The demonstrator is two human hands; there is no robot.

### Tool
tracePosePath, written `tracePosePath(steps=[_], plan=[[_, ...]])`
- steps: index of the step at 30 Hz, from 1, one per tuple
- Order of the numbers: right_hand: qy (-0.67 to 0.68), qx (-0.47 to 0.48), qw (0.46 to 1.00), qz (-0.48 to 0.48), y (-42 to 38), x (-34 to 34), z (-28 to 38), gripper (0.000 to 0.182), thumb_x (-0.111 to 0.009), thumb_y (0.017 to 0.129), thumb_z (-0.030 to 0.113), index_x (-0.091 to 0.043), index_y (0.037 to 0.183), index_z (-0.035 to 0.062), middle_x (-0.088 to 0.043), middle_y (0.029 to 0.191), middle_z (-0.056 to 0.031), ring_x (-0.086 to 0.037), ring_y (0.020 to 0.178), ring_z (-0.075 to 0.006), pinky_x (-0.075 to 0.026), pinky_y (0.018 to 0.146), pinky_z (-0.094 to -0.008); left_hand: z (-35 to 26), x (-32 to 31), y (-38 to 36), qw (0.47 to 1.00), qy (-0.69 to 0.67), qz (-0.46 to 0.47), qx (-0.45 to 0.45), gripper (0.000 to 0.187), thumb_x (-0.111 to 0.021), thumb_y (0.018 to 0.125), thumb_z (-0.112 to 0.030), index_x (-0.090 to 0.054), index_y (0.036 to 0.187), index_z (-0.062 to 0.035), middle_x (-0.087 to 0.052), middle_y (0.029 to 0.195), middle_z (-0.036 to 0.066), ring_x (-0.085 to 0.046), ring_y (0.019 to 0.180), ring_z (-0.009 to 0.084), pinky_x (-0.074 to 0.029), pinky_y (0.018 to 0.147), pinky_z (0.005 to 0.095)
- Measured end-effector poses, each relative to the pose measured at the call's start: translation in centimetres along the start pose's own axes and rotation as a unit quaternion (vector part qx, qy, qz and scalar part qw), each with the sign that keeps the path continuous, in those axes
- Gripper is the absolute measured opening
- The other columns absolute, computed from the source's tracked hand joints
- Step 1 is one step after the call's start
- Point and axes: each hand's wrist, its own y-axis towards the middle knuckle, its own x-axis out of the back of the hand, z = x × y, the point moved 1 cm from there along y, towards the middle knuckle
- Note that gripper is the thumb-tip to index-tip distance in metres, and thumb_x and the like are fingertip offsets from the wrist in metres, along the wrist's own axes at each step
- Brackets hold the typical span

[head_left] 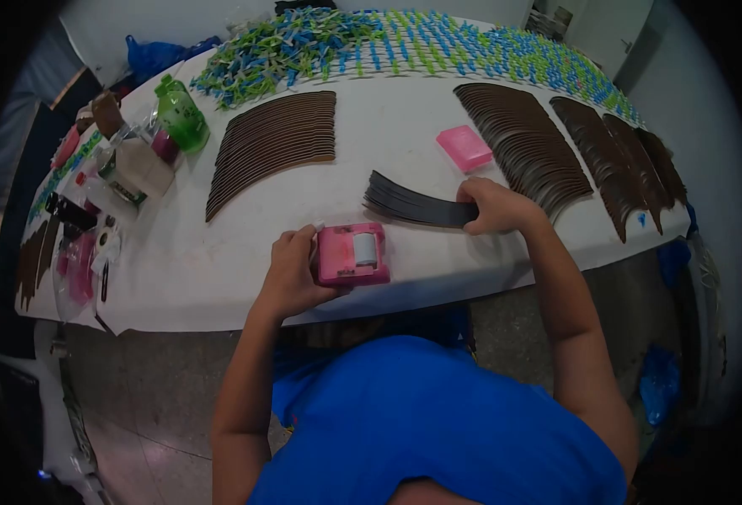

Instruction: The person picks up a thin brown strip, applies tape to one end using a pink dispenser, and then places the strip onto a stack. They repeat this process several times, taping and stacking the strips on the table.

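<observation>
My left hand [291, 268] is wrapped round a pink box-shaped roller tool [341, 257] near the table's front edge. A pale grey-white roller [365, 249] shows in its top. My right hand [496, 206] pinches the right end of a small fanned bunch of dark curved strips [417, 204]. The strips spread apart at their left end, just above and right of the roller tool. Behind my right hand lies a pink block [464, 148], apart from my fingers. A long row of overlapping brown curved strips [518, 139] runs close by on the right.
Another brown strip row [274, 147] lies left of centre, with more rows [611, 164] at far right. Blue and green pieces [304, 50] cover the table's back. A green bottle [181, 116] and other containers crowd the left. The white tablecloth [219, 286] hangs over the front edge.
</observation>
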Motion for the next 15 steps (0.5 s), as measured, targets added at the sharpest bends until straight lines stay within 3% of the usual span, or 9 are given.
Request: tracePosePath(steps=[3,7,10,12,15], plan=[[0.011,0.021,1.0,0.001,0.5,0.0,-0.9,0.055,-0.087,0.067,0.023,-0.066,0.112,-0.0018,-0.064,0.108,-0.018,-0.065,0.102,-0.0335,-0.055,0.093,-0.0403,0.0,0.0,-0.1,1.0,-0.004,-0.016,-0.021,0.11,-0.104,0.058,-0.032,-0.048,0.147,0.0012,-0.062,0.133,0.023,-0.053,0.128,0.0438,-0.047,0.111,0.0516],[0.014,0.009,0.999,0.029,0.8,0.5,-0.9,0.054,-0.088,0.069,0.025,-0.067,0.111,-0.0016,-0.065,0.107,-0.0152,-0.065,0.1,-0.0284,-0.054,0.092,-0.0377,0.3,0.3,-0.3,0.999,-0.032,-0.011,-0.013,0.111,-0.104,0.058,-0.031,-0.047,0.149,0.0,-0.061,0.137,0.023,-0.054,0.129,0.0435,-0.047,0.112,0.0512],[0.065,-0.018,0.996,0.064,1.1,0.6,-1.1,0.05,-0.09,0.077,0.029,-0.067,0.109,-0.0006,-0.066,0.106,-0.0126,-0.064,0.098,-0.0232,-0.054,0.089,-0.0358,0.6,0.5,-0.6,0.998,-0.056,-0.013,-0.017,0.109,-0.104,0.058,-0.03,-0.047,0.147,-0.0007,-0.061,0.136,0.022,-0.054,0.128,0.0431,-0.048,0.111,0.0502],[0.089,-0.026,0.995,0.034,1.4,0.2,-1.4,0.038,-0.085,0.09,0.029,-0.067,0.107,0.0001,-0.067,0.102,-0.0102,-0.063,0.095,-0.0197,-0.053,0.086,-0.0346,0.5,0.9,-0.9,0.999,-0.037,-0.002,0.0,0.106,-0.103,0.059,-0.03,-0.048,0.145,-0.0007,-0.061,0.134,0.022,-0.055,0.128,0.043,-0.048,0.11,0.0493],[0.09,-0.021,0.996,0.012,1.9,-0.7,-2.4,0.027,-0.079,0.097,0.023,-0.067,0.103,0.0004,-0.067,0.097,-0.0095,-0.063,0.091,-0.0194,-0.053,0.084,-0.0347,0.7,0.8,-1.1,1.0,-0.014,-0.003,-0.004,0.113,-0.103,0.059,-0.029,-0.044,0.151,-0.0006,-0.058,0.134,0.022,-0.055,0.128,0.0412,-0.049,0.111,0.0481]])
